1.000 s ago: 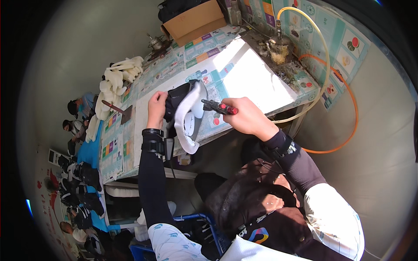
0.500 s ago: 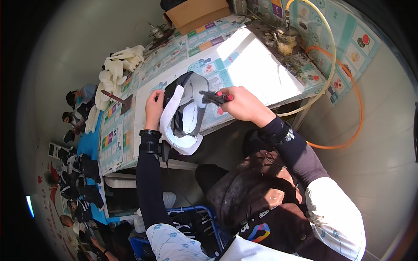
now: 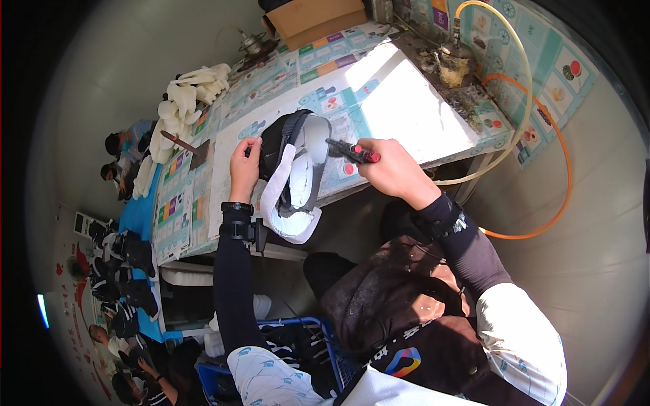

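A long tabletop [image 3: 284,78] with a colourful patterned covering runs diagonally across the scene, a bright patch of sunlight lying over its right part; below its near side, a blue plastic basket [image 3: 330,338] holds black-and-white items; a yellow hose [image 3: 527,81] loops at the right, and an orange hose [image 3: 565,169] curves beside it; an open cardboard box [image 3: 315,24] sits at the far end; a heap of cream-coloured, curved pieces [image 3: 179,101] lies along the left side; the shoe upper [image 3: 279,179], black and grey with a pale padded lining, is held over the near edge of the tabletop, its opening turned toward the viewer and its pale strip hanging lower; the person's right hand [image 3: 396,169] is to the right of it, fingers wrapped around a pliers-like tool; the left hand [image 3: 244,166] is on the opposite side, thumb and fingers clamped on the upper's dark left edge; a flat blade [image 3: 200,155] with a brown handle rests farther left; the dark pliers-like tool [image 3: 355,151], its handles ending in red, points at the upper's right edge, though whether its tip touches cannot be told.
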{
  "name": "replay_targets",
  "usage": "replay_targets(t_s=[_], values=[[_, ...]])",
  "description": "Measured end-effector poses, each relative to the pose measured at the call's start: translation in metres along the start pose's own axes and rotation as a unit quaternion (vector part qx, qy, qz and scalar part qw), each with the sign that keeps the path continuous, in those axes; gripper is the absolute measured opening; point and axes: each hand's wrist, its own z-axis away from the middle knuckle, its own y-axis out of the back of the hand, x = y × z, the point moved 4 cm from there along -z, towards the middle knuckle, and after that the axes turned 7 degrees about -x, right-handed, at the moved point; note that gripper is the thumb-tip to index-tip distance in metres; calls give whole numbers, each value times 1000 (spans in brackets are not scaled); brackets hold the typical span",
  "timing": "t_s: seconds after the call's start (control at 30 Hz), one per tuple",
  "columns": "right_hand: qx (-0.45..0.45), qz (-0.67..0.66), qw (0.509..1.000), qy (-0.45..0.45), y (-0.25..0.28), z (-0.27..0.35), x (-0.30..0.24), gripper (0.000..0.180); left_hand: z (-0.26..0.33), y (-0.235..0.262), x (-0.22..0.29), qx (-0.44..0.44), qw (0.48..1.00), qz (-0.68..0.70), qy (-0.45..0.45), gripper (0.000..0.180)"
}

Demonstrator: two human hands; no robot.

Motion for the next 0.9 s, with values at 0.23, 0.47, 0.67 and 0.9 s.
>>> replay_targets(t_s=[0.23, 0.47, 0.67, 0.9], values=[[-49, 5, 999, 4, -1, 1, -2, 27, 5, 3, -11, 14, 999, 10, -34, 20], [-72, -55, 995, -31, -13, -2, 1, 24, 10, 1, -10, 23, 998, 46, -28, 19], [10, -68, 998, -1, -12, 0, 2, 27, 9, -2, -2, 26, 999, 24, -25, 20], [-106, -128, 985, -43, -23, 3, 10, 21, 14, -1, -2, 46, 998, 32, -30, 20]])
